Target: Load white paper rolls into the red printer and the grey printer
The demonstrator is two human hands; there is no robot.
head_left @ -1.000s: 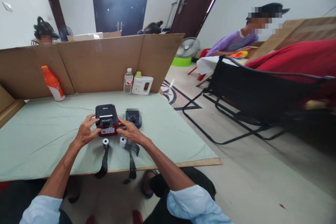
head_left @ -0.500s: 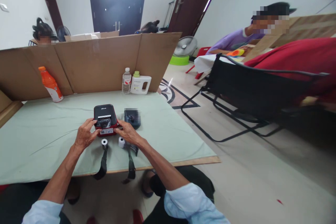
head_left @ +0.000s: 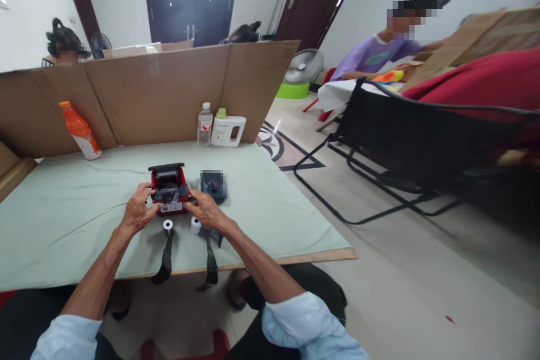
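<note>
- We count two hands at work: the left hand [head_left: 137, 208] grasps the near-left side of a red-and-black device [head_left: 167, 180], fingers along its edge and thumb low at the front, while the right hand [head_left: 206, 209] grips the opposite side.
- There is one such device between the hands, on the bench [head_left: 274, 197], and its single black lid [head_left: 166, 167] stands raised along the far edge.
- Its body looks like hard plastic, box-shaped with rounded corners; we see crinkled, shiny film [head_left: 171, 196] inside and one pale printed label [head_left: 172, 207] across the front.
- We find one more dark device [head_left: 213, 191], blocky and partly blurred, just beyond the right hand.
- Two white rolls [head_left: 167, 225], small cylinders, lie nearer to us; the left one shows a dark hole in its round end.
- Two dark strips [head_left: 167, 256], thin and curling, trail from near the rolls to the bench's front edge.
- We count three containers at the back: one orange bottle [head_left: 78, 124] with a white lower part, one clear bottle [head_left: 205, 126] and one white jug [head_left: 221, 132] with a green cap and a looped handle.
- Behind them stands a creased brown cardboard panel [head_left: 160, 101]; pale green cloth, faintly wrinkled, covers the bench.
</note>
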